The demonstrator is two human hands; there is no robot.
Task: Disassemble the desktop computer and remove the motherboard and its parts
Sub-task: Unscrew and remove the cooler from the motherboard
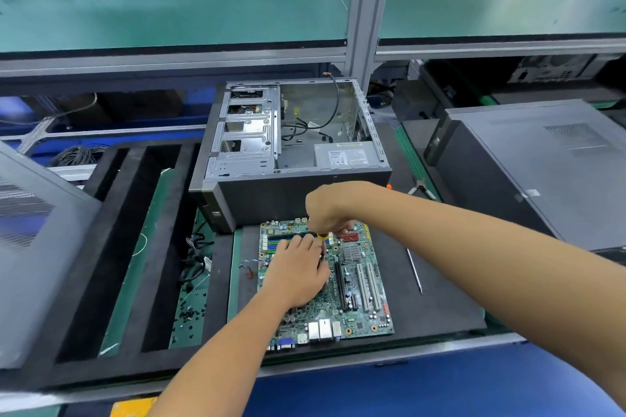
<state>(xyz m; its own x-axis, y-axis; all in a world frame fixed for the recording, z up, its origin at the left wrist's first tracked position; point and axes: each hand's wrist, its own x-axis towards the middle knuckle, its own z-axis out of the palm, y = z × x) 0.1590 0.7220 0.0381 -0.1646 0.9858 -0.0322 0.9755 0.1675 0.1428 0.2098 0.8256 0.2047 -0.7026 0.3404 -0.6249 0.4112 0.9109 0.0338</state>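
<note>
Motherboard point(359, 284): lies flat on a dark mat point(440, 298), out of the case and just in front of it; long axis runs near to far, port block at the near edge, memory slots at the far left, white expansion slots running lengthwise on the right.
Left hand point(298, 271): palm down on the board's left-centre, fingers loosely bent and pressing on whatever lies under them; that part is hidden.
Right hand point(330, 213): reaches in from the right above the board's far end, fingers curled round a screwdriver point(322, 240) with a yellow band, shaft pointing down at the board beside the left fingertips.
Case point(291, 149): on its side behind the board, open side up, drive cage at left, power supply at near right, loose black cables inside.
Loose rod point(414, 271): thin metal shaft on the mat, right of the board, apart from it.
Screws point(191, 313): small dark ones scattered on the green strip left of the mat, near a cable bundle point(196, 264).
Foam tray point(111, 247): black, with long slots, further left.
Second tower point(528, 173): closed, at the right.
</note>
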